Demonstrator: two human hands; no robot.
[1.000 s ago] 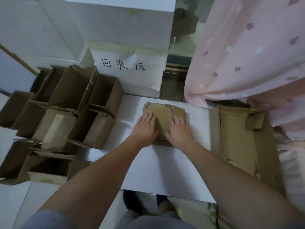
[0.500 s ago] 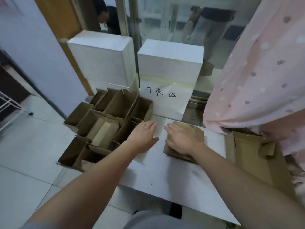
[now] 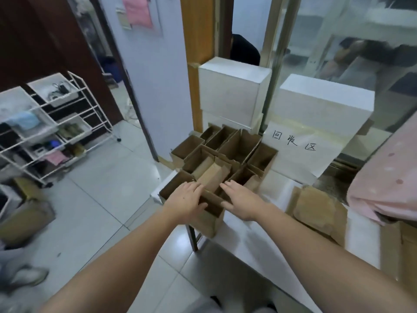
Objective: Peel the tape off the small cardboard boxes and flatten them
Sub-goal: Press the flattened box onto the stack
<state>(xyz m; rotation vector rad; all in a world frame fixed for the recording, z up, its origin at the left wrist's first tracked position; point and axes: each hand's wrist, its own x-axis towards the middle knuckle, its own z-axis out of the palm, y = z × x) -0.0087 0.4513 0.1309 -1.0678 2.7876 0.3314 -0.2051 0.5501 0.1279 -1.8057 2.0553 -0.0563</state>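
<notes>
Several small open cardboard boxes (image 3: 239, 146) stand packed together at the left end of the white table (image 3: 259, 242). My left hand (image 3: 186, 199) lies with straight fingers on the rim of the nearest box (image 3: 208, 219), at the table's corner. My right hand (image 3: 242, 201) reaches in beside it, fingers straight, over the same box and its neighbour. Neither hand grips anything that I can see. A flattened small box (image 3: 316, 208) lies on the table to the right of my right arm.
White foam blocks (image 3: 232, 91) and a handwritten paper sign (image 3: 295, 152) stand behind the boxes. More flattened cardboard (image 3: 408, 251) lies at the far right under a pink spotted cloth (image 3: 388, 181). A white wire rack (image 3: 56, 132) stands on the tiled floor at left.
Both hands left the flattened box and moved left to the cluster of open boxes. The camera swung up and left, bringing the floor and rack into view.
</notes>
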